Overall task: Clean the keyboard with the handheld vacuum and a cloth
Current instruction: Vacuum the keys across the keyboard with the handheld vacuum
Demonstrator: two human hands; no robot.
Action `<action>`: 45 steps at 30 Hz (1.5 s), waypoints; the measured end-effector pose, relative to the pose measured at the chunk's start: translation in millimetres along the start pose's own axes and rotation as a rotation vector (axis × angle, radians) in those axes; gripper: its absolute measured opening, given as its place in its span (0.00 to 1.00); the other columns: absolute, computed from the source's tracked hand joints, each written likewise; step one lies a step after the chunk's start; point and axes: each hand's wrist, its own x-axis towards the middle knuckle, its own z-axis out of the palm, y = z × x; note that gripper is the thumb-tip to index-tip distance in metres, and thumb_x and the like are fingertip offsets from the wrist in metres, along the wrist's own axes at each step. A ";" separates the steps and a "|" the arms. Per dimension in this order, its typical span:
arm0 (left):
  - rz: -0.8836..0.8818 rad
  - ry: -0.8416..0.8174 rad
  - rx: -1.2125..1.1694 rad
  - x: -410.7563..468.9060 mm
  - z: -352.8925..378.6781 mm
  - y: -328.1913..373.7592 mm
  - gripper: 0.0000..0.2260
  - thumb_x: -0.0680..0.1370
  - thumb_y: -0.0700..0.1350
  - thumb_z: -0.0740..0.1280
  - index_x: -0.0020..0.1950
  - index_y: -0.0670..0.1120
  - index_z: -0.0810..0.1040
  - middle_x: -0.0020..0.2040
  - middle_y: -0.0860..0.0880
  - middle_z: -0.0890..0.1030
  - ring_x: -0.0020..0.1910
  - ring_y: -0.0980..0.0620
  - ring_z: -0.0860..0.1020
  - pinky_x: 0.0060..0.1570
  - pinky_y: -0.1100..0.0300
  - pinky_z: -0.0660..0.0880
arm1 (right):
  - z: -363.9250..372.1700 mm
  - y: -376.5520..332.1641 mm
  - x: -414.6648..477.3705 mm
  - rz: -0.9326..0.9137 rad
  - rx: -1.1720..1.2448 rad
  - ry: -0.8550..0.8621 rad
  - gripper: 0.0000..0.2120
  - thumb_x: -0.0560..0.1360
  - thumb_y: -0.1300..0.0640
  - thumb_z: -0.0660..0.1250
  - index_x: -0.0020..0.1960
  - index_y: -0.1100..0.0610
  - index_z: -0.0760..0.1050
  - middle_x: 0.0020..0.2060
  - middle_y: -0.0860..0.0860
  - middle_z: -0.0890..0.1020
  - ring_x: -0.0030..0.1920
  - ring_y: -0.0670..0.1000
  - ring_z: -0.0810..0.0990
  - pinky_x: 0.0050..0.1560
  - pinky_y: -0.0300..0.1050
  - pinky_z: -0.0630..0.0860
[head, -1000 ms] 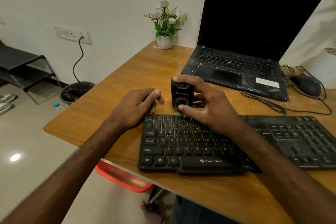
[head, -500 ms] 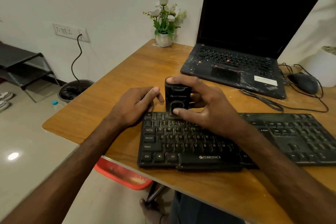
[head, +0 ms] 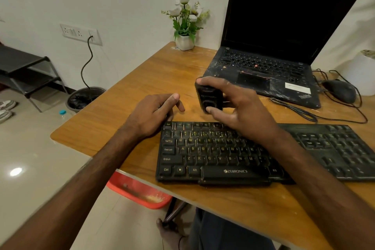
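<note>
The right hand (head: 243, 111) pinches a small black handheld vacuum (head: 209, 97) at the centre of the frame, forefinger curled over its top and thumb pressed on its lower front. The vacuum is upright just beyond the top edge of the black keyboard (head: 223, 154); whether it touches the counter (head: 142, 79) cannot be told, and the pale lettering on its face is too blurred to read.

The left hand (head: 154, 113) holds nothing. It lies left of centre beside the keyboard's upper left corner, fingers loosely bent and forefinger stretched out.

The keyboard lies across the lower middle and right of the frame. Its space bar reads ZEBRONICS, and the left keys read Tab, Caps Lock, Shift, Ctrl and Alt.

At upper right an open laptop (head: 274, 46) has a dark screen. A slanted mark at its near right corner seems to read ThinkPad, and beside it is a white sticker whose print is illegible. A black mouse (head: 341, 90) sits at its right, and a white flower pot (head: 184, 41) at its left.
</note>
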 end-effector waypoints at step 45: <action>-0.036 0.056 -0.356 3.2 0.5 4.3 0.31 0.85 0.60 0.42 0.46 0.48 0.80 0.37 0.41 0.80 0.37 0.39 0.79 0.38 0.44 0.75 | 32.5 -31.0 14.0 -0.078 0.318 -0.163 0.29 0.76 0.60 0.71 0.73 0.44 0.66 0.64 0.49 0.77 0.56 0.47 0.81 0.48 0.43 0.83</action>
